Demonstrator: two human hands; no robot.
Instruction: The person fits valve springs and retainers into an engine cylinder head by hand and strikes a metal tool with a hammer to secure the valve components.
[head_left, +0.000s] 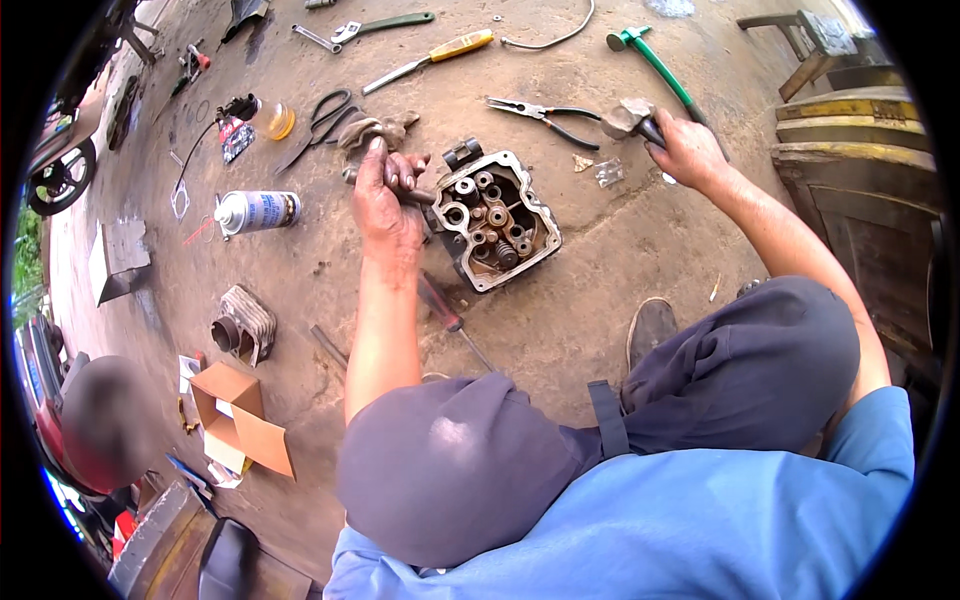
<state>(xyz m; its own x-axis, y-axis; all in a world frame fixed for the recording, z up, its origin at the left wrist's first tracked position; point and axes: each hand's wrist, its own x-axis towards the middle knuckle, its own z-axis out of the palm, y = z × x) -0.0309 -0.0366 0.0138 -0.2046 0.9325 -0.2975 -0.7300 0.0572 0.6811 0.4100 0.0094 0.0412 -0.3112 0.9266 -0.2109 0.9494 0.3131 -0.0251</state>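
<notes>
On the rough concrete floor (600, 270), the left hand (385, 205) grips a metal rod (415, 192) against the boxy cast-metal cylinder head (497, 220), while the right hand (688, 148) clasps a blunt steel hammer (628, 118).

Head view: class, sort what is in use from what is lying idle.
In use: grey metal cylinder head; metal rod in left hand; steel-headed hammer in right hand.
Idle: black-handled pliers; black scissors; white spray can; brown cardboard box.

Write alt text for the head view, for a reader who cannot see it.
A crouching person's left hand holds a rod-like metal tool against a grey metal engine cylinder head on the concrete floor, while the right hand grips a steel-headed hammer. Black-handled pliers, black scissors and a white spray can lie nearby.
</notes>
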